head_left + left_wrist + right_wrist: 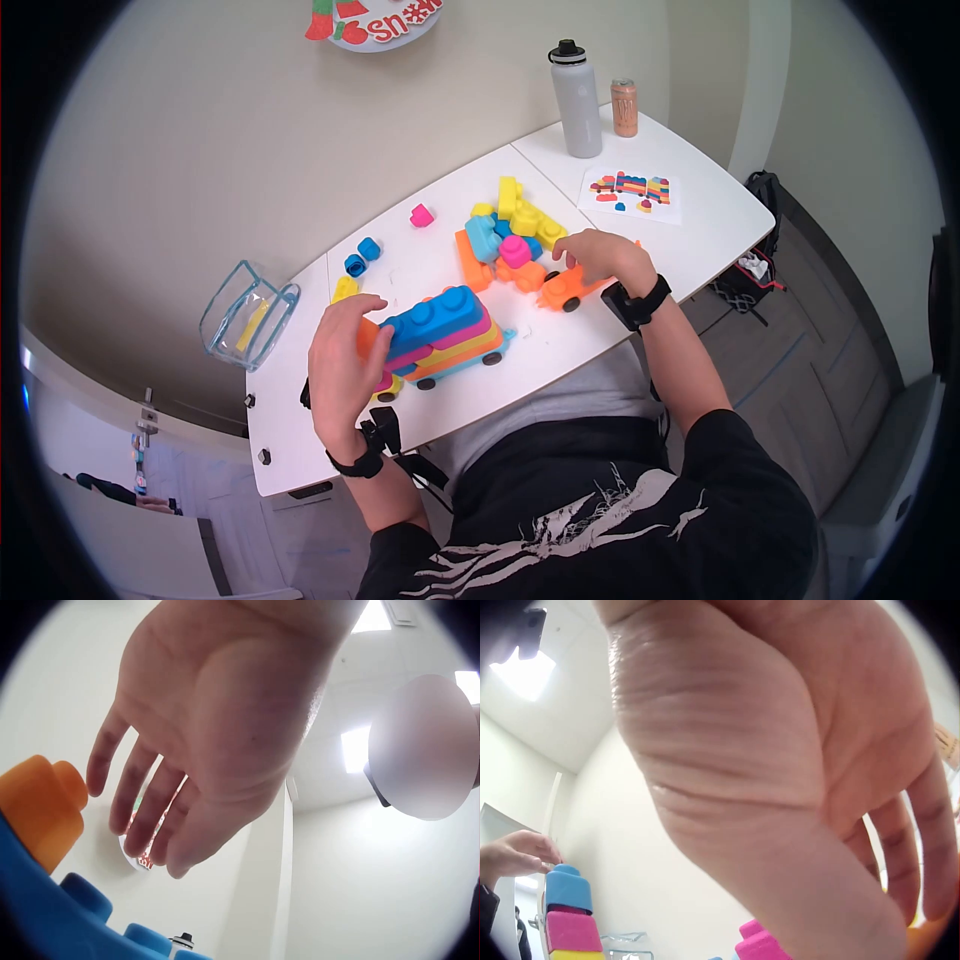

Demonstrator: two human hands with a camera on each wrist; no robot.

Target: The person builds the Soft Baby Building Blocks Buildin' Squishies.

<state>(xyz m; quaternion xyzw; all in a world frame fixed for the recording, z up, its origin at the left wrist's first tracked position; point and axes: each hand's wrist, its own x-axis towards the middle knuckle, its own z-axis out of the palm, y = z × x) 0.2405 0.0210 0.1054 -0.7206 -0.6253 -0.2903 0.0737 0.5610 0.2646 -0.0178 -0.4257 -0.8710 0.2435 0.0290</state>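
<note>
My left hand point(340, 360) hovers beside the left end of a stacked block wagon, fingers loosely extended. The wagon has a long blue block point(440, 315) on top, pink, yellow and orange layers below, and a light-blue wheeled base point(462, 368). An orange block point(45, 810) stands near the left fingertips. Behind that hand, a yellow wheeled base point(393, 390) is partly hidden. My right hand point(610, 258) reaches over an orange wheeled car point(572, 288), its fingers pointing down and relaxed; they partly cover the car.
Loose blocks lie mid-table: yellow blocks point(525, 215), a light-blue block point(482, 240), a pink block point(515, 250) and an orange block point(475, 262). A picture sheet point(630, 195), grey bottle point(577, 105) and can point(624, 108) are at the back right. A clear bag point(245, 320) is left.
</note>
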